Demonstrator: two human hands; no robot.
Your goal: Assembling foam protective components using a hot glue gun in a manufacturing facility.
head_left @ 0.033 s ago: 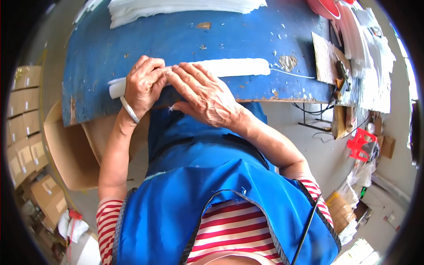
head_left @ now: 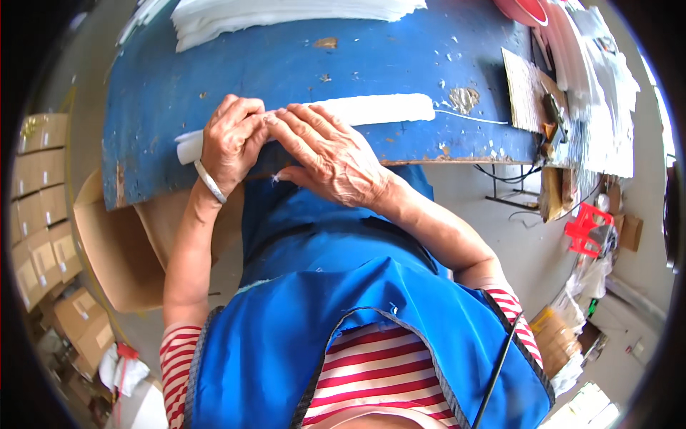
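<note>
We see a long white foam strip (head_left: 357,112) lying across the scuffed blue bench (head_left: 286,64), near its front edge. Our left hand (head_left: 230,143), a silver bangle (head_left: 209,181) at its wrist, curls its fingers over the strip's left part, gripping it against the bench. Our right hand (head_left: 325,154) lies flat and spread, its fingertips pressing on the strip just beside the left hand. A stack of white sheets (head_left: 286,14) sits at the bench's far edge. Cardboard boxes (head_left: 39,186) stand on the floor to the left.
</note>
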